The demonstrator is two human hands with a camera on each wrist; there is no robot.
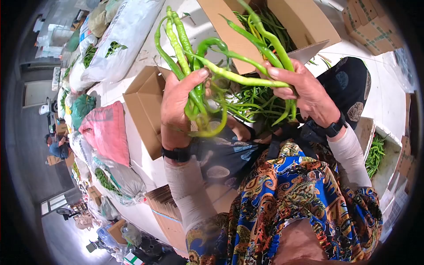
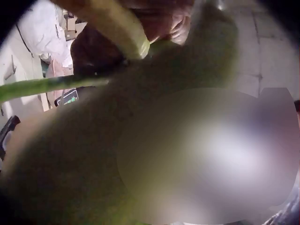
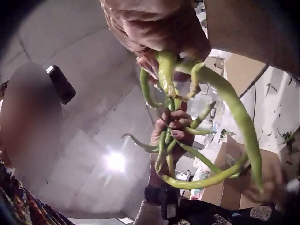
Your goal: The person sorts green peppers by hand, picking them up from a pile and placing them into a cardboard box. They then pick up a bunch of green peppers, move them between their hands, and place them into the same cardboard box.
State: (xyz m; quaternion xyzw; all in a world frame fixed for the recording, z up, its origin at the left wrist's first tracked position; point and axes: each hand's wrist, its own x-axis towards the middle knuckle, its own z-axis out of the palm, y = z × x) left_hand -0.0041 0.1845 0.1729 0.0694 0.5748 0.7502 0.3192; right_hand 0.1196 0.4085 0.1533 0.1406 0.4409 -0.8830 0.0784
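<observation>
My left hand (image 1: pixel 173 106) grips a bundle of long green chili peppers (image 1: pixel 177 51), their tips pointing up and one curled end hanging below. Opposite it, my right hand (image 1: pixel 313 95) holds several more, with a long pale pepper (image 1: pixel 234 78) reaching across to the left bundle. In the right wrist view the right hand bends over a long curved pepper (image 3: pixel 236 108), and the left hand's fingers wrap round the bunch beyond. A blurred close-up fills most of the left wrist view, beside a green pepper (image 2: pixel 42 87). Below the hands lies a pile of chili peppers (image 1: pixel 260 100).
An open carton (image 1: pixel 304 20) holding chili peppers stands ahead, another carton (image 1: pixel 143 95) at left. A white box (image 1: pixel 391 163) with green peppers sits at right. White sacks (image 1: pixel 126 39), a pink sack (image 1: pixel 108 132) and folded cardboard (image 1: pixel 163 212) line the left. Someone (image 1: pixel 59 145) sits far off.
</observation>
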